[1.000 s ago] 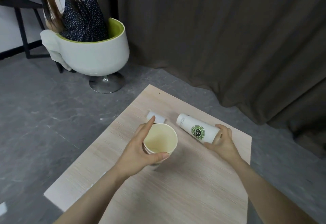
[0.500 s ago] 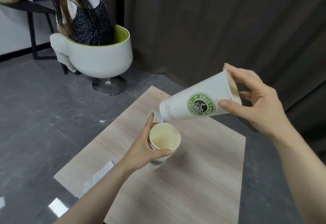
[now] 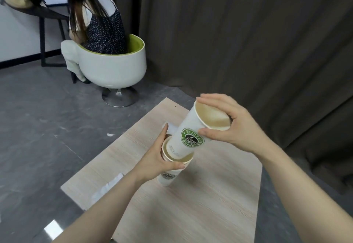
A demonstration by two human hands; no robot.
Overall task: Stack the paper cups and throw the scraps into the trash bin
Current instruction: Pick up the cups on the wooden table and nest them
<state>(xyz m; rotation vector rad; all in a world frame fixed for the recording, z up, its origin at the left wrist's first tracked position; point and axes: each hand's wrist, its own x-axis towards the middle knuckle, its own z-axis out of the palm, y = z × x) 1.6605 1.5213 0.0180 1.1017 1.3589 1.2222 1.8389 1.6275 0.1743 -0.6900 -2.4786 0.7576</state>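
Half a second ago the upper cup (image 3: 193, 133) hung clear above; now its base sits inside the lower cup (image 3: 172, 168) on the worktop (image 3: 210, 195). Its long axis tilts, mouth up and right. The right hand (image 3: 235, 128) grips its rim; the left hand (image 3: 156, 158) wraps the lower cup. A paper scrap (image 3: 172, 128), probably, lies behind.

Bare forearms, no sleeves, unadorned fingers (image 3: 207, 133)

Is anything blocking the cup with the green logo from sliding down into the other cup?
Nothing visible. The right hand tilts the white paper cup with the green logo, its base already inside the open mouth of the white paper cup gripped by the left hand.
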